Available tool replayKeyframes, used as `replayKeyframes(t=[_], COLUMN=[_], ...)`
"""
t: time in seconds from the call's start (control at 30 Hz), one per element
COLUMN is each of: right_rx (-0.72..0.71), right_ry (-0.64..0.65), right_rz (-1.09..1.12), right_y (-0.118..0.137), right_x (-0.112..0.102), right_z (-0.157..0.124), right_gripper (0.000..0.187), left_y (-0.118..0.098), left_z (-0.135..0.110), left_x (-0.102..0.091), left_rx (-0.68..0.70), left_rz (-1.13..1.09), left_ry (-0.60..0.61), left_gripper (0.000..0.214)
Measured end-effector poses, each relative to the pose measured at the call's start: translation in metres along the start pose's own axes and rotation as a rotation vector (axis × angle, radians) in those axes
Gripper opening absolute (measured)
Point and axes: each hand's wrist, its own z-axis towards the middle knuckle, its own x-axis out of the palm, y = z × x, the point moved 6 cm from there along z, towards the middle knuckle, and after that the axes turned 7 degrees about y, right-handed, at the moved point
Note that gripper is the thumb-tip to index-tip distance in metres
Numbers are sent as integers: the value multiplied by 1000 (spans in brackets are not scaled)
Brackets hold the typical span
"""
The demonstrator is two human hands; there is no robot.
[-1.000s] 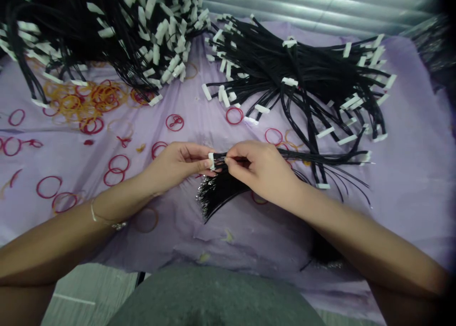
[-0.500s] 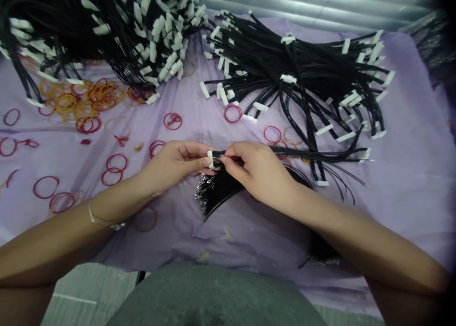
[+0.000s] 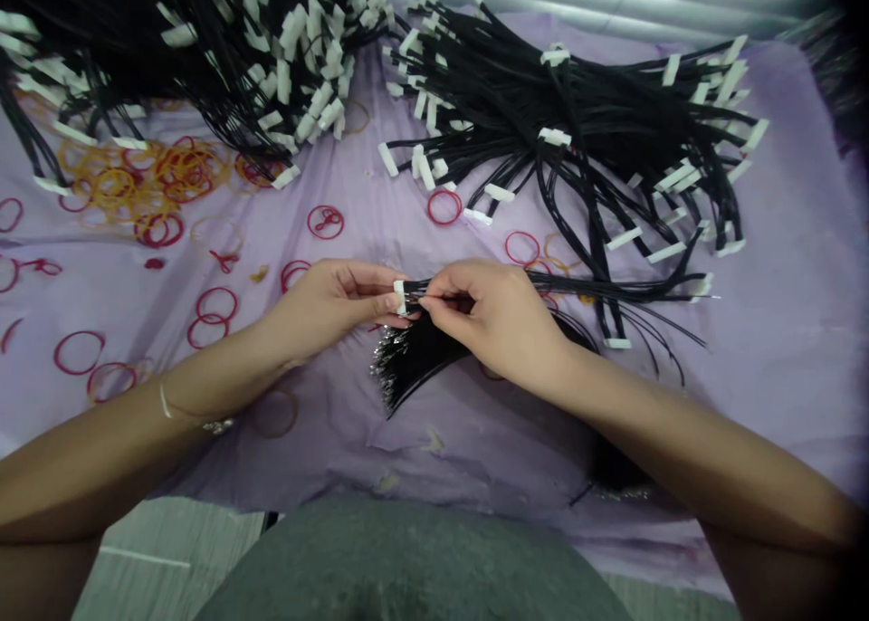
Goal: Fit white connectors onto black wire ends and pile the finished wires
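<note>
Between the thumb and fingers of my left hand (image 3: 343,302) is a white plug connector (image 3: 400,298), held on edge. Black wires (image 3: 611,285) run from it to the right, under my right hand, to another white connector (image 3: 701,286). My right hand (image 3: 485,309) pinches a thin black wire close to the connector; its tip is at the connector's side, and I cannot tell how far in it sits. Below both hands lies a bundle of loose black wires (image 3: 424,358) with shiny metal terminals at their left ends.
A large heap of black cables with white connectors (image 3: 299,51) fills the back left. Another pile of finished-looking harnesses (image 3: 597,123) lies at the back right. Orange and red rubber bands (image 3: 180,173) are scattered on the purple cloth (image 3: 326,458).
The view has shifted slightly. My right hand's fingertips stay pinched at the connector, while my left hand keeps its hold; little else differs.
</note>
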Motion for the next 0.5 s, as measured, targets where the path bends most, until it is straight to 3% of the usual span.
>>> replayKeyframes(t=[0.5], right_rx=[-19], right_ry=[-3], right_rz=[57], right_y=[3], right_x=[4], right_z=[2], right_gripper=[17], left_y=[-3], left_z=[0], left_x=[2], left_rx=[16], left_rz=[18], left_ry=[16], left_gripper=[17])
